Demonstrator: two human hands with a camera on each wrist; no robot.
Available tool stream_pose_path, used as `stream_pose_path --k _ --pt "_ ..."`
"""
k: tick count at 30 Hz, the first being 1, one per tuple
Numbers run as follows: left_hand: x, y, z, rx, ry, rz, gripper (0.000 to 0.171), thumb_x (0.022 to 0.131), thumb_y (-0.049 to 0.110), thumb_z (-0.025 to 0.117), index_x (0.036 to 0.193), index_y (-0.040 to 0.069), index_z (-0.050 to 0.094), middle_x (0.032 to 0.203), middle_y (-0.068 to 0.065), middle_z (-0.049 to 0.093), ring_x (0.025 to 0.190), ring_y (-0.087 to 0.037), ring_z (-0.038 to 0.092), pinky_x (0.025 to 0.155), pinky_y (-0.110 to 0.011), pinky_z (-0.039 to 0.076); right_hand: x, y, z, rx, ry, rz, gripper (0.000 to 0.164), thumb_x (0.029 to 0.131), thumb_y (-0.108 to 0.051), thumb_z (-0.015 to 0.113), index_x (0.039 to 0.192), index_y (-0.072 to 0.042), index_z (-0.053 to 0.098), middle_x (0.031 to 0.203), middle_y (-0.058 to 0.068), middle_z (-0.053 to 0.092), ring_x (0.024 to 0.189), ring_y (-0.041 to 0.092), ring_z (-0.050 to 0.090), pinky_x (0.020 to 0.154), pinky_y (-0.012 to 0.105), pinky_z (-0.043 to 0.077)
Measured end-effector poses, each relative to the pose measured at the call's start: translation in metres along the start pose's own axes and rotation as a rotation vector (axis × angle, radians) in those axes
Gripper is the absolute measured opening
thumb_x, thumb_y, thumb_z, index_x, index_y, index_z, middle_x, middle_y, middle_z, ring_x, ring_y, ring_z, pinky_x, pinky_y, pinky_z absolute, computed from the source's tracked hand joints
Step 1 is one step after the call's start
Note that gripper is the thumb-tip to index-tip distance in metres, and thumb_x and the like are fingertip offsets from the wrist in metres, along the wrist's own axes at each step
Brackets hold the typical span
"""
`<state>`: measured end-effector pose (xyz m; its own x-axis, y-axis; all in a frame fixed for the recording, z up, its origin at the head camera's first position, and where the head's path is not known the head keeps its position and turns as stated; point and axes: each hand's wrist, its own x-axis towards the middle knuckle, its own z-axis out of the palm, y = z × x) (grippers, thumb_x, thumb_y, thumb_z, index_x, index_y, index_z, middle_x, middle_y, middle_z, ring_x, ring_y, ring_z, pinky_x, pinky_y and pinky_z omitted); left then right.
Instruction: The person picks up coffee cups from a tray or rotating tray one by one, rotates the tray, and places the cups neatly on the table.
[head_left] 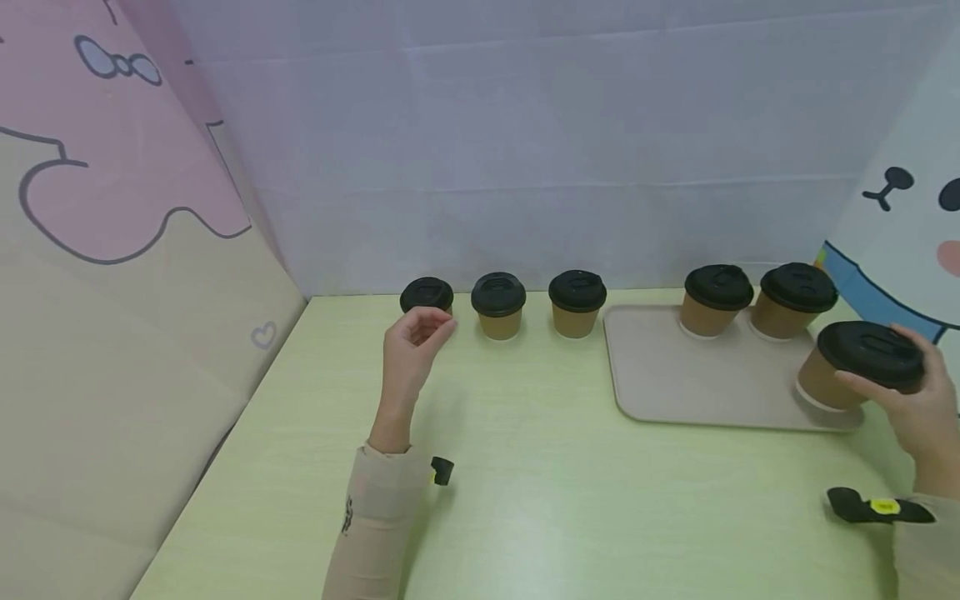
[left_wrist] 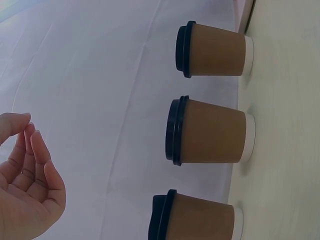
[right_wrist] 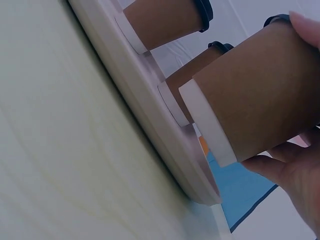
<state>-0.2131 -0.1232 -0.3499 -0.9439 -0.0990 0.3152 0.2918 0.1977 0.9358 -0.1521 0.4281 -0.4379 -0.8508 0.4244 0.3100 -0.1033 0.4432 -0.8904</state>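
My right hand [head_left: 917,392] grips a brown paper coffee cup [right_wrist: 265,90] with a black lid [head_left: 870,354], thumb on one side and fingers on the other. That cup is over the right front corner of a beige tray [head_left: 675,392], its white base tilted in the right wrist view. Two more lidded cups [head_left: 705,318] [head_left: 780,318] stand at the tray's back right. My left hand [head_left: 412,346] holds nothing; its fingers are loosely bent, thumb close to the fingertips. In the head view it partly hides the leftmost lidded cup [head_left: 426,293].
Beside that leftmost cup, two similar cups [head_left: 498,321] [head_left: 575,318] continue the row along the back of the pale green table [head_left: 525,500]. A plain cloth backdrop [head_left: 525,150] rises right behind them. Printed cartoon panels flank the table on the left [head_left: 112,350] and right [head_left: 900,242].
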Motion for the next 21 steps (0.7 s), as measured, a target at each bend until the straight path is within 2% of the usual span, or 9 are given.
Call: stream_pose_path --k 4,10,17,21 --pt "0.0 0.0 -0.001 -0.005 0.001 0.006 0.014 0.083 0.01 0.068 0.094 0.001 0.064 0.084 0.002 0.062 0.074 -0.01 0.056 0.07 -0.019 0.045 0.004 0.011 0.0 -0.021 0.003 -0.017 0.082 0.081 0.004 0.064 0.143 -0.031 0.024 0.133 -0.021 0.032 0.119 -0.006 0.035 0.084 -0.003 0.029" --pt "0.0 0.0 0.0 -0.006 0.001 0.012 0.014 0.083 0.01 0.068 0.093 0.001 0.064 0.082 0.003 0.062 0.073 -0.01 0.056 0.069 -0.019 0.045 0.012 0.022 -0.002 -0.02 0.003 0.011 0.084 0.08 0.003 0.066 0.144 -0.031 0.023 0.136 -0.019 0.033 0.123 -0.003 0.035 0.086 -0.003 0.029" --pt "0.0 0.0 0.0 -0.013 -0.002 0.024 0.014 0.083 0.009 0.068 0.092 0.0 0.064 0.081 0.004 0.062 0.072 -0.009 0.057 0.069 -0.018 0.045 0.03 0.059 -0.009 -0.029 0.02 0.019 0.087 0.079 0.001 0.068 0.143 -0.036 0.022 0.142 -0.016 0.03 0.126 -0.001 0.033 0.087 -0.003 0.029" --pt "0.0 -0.002 0.0 -0.009 -0.004 0.022 0.014 0.083 0.01 0.068 0.092 0.0 0.064 0.082 0.002 0.062 0.073 -0.009 0.057 0.069 -0.018 0.045 0.033 0.064 -0.01 0.006 0.02 0.004 0.088 0.077 0.005 0.068 0.143 -0.034 0.025 0.141 -0.015 0.032 0.125 -0.001 0.035 0.086 -0.002 0.031"
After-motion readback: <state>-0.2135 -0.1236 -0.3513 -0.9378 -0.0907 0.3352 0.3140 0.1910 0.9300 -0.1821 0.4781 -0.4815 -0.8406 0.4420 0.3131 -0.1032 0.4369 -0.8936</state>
